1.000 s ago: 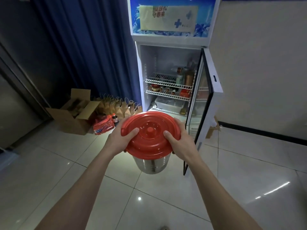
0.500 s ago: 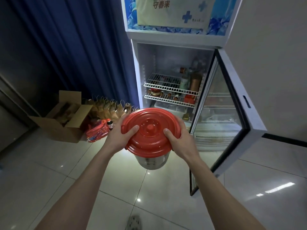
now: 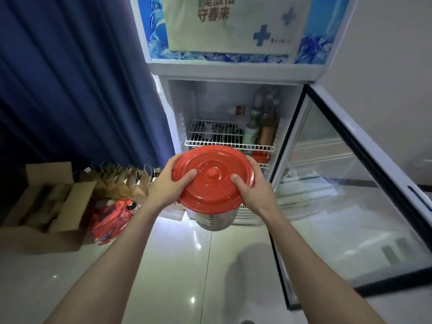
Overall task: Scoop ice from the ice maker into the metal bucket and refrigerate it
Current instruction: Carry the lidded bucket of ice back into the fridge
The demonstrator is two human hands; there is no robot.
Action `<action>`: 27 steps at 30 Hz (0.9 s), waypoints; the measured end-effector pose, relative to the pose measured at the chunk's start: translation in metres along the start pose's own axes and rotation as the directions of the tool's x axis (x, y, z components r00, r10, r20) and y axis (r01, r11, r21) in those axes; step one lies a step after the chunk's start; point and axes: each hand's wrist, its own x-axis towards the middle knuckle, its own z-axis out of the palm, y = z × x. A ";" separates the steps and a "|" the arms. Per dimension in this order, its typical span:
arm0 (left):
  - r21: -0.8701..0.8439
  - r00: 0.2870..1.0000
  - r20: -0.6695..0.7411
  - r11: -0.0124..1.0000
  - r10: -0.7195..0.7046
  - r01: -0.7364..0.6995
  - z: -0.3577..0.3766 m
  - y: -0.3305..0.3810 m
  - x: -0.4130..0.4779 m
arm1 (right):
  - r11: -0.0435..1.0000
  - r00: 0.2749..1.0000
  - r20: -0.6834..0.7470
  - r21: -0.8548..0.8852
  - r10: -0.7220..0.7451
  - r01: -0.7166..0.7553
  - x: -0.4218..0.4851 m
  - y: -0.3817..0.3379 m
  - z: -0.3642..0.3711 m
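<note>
I hold a shiny metal bucket [image 3: 214, 220] capped with a round red plastic lid [image 3: 211, 181] in front of me, just before the open fridge [image 3: 231, 99]. My left hand [image 3: 168, 183] grips the lid's left rim, thumb on top. My right hand [image 3: 251, 185] grips the right rim the same way. The bucket hangs in the air above the tiled floor, below the fridge's wire shelf [image 3: 224, 136]. Its contents are hidden by the lid.
The glass fridge door [image 3: 346, 188] stands open to the right. Bottles [image 3: 266, 129] sit on the shelf's right side. A blue curtain [image 3: 77, 85] hangs left. An open cardboard box [image 3: 46, 206], paper bags [image 3: 124, 181] and a red bag [image 3: 109, 220] lie on the floor at left.
I have stepped closer to the fridge, which now fills more of the view. The bucket stays gripped in both hands and has come nearer to the shelves.
</note>
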 end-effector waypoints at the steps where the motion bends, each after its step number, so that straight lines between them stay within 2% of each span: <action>1: 0.000 1.000 -0.001 1.000 0.009 -0.009 -0.002 0.001 0.016 | 1.000 1.000 -0.011 0.007 0.006 -0.006 0.015 -0.003 0.003; 6: -0.035 0.999 0.037 0.999 0.024 -0.023 0.006 0.000 0.086 | 0.999 0.999 -0.051 0.035 0.013 -0.011 0.074 -0.001 0.010; 11: -0.070 0.998 0.056 0.998 0.004 0.000 0.025 -0.005 0.161 | 0.996 0.999 -0.017 0.075 0.045 -0.044 0.150 0.016 0.018; 17: -0.049 0.999 -0.003 0.998 -0.039 0.039 0.045 -0.008 0.243 | 0.992 0.998 0.024 0.104 0.064 -0.067 0.243 0.027 0.020; 22: -0.088 0.998 -0.013 0.994 -0.064 0.063 0.054 -0.009 0.297 | 0.995 0.996 0.061 0.069 0.069 -0.073 0.305 0.023 0.016; 27: -0.105 0.996 -0.010 0.991 -0.086 0.084 0.058 -0.010 0.348 | 0.995 0.994 0.038 -0.004 0.102 -0.102 0.354 0.020 0.017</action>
